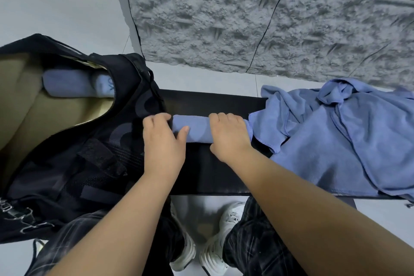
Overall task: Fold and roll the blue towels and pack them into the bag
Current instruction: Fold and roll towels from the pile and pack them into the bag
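A rolled blue towel [197,129] lies across the middle of the black bench [215,170]. My left hand [162,139] grips its left end, thumb on the front of the roll. My right hand [230,135] grips its right end, fingers curled over the top. To the left stands the open black bag [94,141] with a tan lining. Inside it lie two rolled blue towels [69,84]. A heap of loose blue towels [349,132] covers the bench's right part, its edge touching the roll by my right hand.
A rough grey stone-textured wall panel [268,18] rises just behind the bench. Pale floor tiles [56,13] spread to the left. My legs and white shoes [224,237] stand under the bench's near edge. Metal clips [20,215] hang at the bag's near left corner.
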Tool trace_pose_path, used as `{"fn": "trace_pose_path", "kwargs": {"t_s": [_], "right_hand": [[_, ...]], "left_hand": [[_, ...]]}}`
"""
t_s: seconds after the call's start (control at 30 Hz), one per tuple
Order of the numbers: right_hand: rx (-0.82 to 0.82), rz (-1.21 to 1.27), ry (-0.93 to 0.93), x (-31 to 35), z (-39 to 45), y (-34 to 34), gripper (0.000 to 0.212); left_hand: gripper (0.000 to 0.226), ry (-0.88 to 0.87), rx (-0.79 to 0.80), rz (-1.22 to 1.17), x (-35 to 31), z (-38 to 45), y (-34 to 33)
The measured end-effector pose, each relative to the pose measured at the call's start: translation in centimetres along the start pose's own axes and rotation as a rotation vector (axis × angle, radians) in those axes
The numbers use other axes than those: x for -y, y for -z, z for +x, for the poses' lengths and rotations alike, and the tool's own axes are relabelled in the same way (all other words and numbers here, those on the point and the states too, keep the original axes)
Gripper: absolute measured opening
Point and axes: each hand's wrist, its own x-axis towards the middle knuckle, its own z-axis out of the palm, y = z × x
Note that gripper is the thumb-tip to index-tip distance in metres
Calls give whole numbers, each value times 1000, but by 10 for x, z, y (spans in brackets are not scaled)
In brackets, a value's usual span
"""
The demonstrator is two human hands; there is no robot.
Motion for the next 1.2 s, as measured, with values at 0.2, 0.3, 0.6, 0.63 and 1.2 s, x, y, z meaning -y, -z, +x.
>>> {"fn": "trace_pose_path", "kwargs": {"t_s": [0.2, 0.3, 0.6, 0.63, 1.2], "right_hand": [[38, 189, -161, -5, 13, 3, 31], [88, 234, -241, -1, 18, 2, 24], [-98, 612, 51, 22, -9, 72, 35], [-89, 642, 64, 26, -11, 84, 35], [-253, 1180, 149, 125, 16, 165, 40]], "left_hand": [[46, 472, 324, -481, -3, -13, -11], [23, 431, 430, -578, -11, -15, -8], [35, 120, 320, -653, -36, 1, 49], [34, 93, 325, -652, -37, 4, 59], [32, 93, 14, -1110, -18, 19, 164]]}}
